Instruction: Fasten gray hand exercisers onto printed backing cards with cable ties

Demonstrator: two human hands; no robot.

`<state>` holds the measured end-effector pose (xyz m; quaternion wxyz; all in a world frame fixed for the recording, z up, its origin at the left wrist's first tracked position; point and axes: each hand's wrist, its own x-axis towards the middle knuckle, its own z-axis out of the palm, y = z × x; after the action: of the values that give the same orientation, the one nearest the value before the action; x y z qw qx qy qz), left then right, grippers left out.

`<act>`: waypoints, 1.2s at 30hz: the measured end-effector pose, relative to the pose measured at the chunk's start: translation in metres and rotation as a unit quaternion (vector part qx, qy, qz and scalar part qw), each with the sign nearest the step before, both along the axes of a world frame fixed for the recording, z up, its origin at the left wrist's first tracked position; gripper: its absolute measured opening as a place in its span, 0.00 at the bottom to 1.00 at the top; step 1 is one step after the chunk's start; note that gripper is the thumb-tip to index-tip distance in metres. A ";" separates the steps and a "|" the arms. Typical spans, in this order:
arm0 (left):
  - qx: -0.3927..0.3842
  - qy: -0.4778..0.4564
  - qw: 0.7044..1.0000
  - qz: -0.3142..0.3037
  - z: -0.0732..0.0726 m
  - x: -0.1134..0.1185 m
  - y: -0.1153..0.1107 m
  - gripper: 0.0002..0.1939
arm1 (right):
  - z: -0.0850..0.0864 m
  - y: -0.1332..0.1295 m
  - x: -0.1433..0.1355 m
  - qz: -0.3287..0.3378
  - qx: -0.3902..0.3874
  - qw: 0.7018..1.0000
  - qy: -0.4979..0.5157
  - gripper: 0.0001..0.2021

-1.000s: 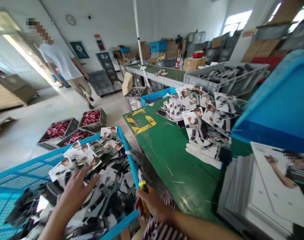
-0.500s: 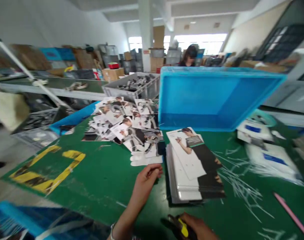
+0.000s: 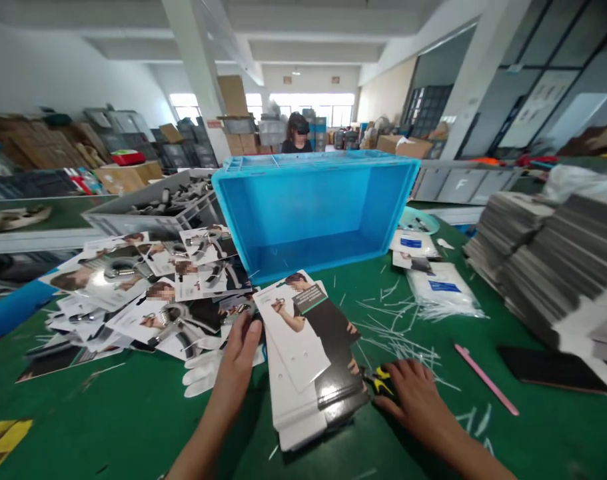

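Note:
A stack of printed cards (image 3: 303,373) lies on the green table in front of me, its top cards askew. My left hand (image 3: 243,343) is at the stack's left edge, fingers apart, with nothing seen in it. To the right of the stack, my right hand (image 3: 410,387) rests palm down, fingers spread, over the handles of yellow and black cutters (image 3: 380,383). The cutters lie on the table with their jaws toward the stack. A white glove (image 3: 203,373) lies left of my left hand.
An open blue crate (image 3: 313,213) stands on its side behind the stack. Loose cards with grey parts (image 3: 173,320) cover the left. On the right are clear bags (image 3: 443,287), cut strips, a pink tool (image 3: 486,379), a black phone-like slab (image 3: 553,368) and piled grey card (image 3: 573,260).
The view has swung right. My right hand has moved forward beside the stack and loosened from the cutters, which now lie on the table. My left hand has reached the stack's left edge.

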<state>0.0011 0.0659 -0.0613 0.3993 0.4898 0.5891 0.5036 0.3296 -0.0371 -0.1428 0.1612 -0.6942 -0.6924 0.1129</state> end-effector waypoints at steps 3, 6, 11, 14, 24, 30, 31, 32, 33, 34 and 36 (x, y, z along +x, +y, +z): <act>0.002 0.007 1.000 0.015 0.015 -0.002 0.002 0.29 | 0.017 0.032 0.014 0.045 0.030 0.996 0.073 0.20; 0.012 -0.017 0.999 0.031 0.015 -0.002 0.008 0.28 | 0.028 0.085 0.038 0.004 -0.033 0.950 0.312 0.18; 0.027 0.006 0.998 0.061 0.015 -0.010 0.057 0.26 | 0.027 0.195 0.067 -0.031 -0.090 0.851 0.516 0.15; 0.048 0.030 0.996 0.075 0.022 -0.020 0.101 0.26 | 0.015 0.246 0.059 -0.033 -0.116 0.805 0.581 0.14; 0.152 0.171 0.971 0.076 0.060 -0.034 0.242 0.25 | -0.017 0.357 -0.026 -0.069 -0.230 0.641 0.729 0.07; 0.131 0.219 0.962 0.094 0.060 -0.027 0.261 0.27 | -0.035 0.349 -0.031 -0.124 -0.161 0.576 0.792 0.16; 0.121 0.227 0.961 0.098 0.058 -0.029 0.264 0.27 | -0.040 0.347 -0.032 -0.125 -0.146 0.571 0.798 0.16; 0.112 0.232 0.961 0.099 0.057 -0.031 0.267 0.26 | -0.044 0.345 -0.034 -0.126 -0.130 0.568 0.803 0.16; 0.103 0.237 0.962 0.092 0.057 -0.033 0.270 0.24 | -0.048 0.344 -0.036 -0.126 -0.115 0.566 0.806 0.16; 0.098 0.239 0.962 0.084 0.057 -0.035 0.273 0.23 | -0.050 0.342 -0.038 -0.125 -0.101 0.566 0.809 0.16; 0.089 0.244 0.962 0.078 0.061 -0.036 0.280 0.22 | -0.053 0.340 -0.039 -0.120 -0.088 0.568 0.809 0.16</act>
<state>-0.0345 0.3461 -0.0006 0.1575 0.5841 0.6579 0.4486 0.2908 0.3032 -0.1956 0.6046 -0.4006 -0.1694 0.6673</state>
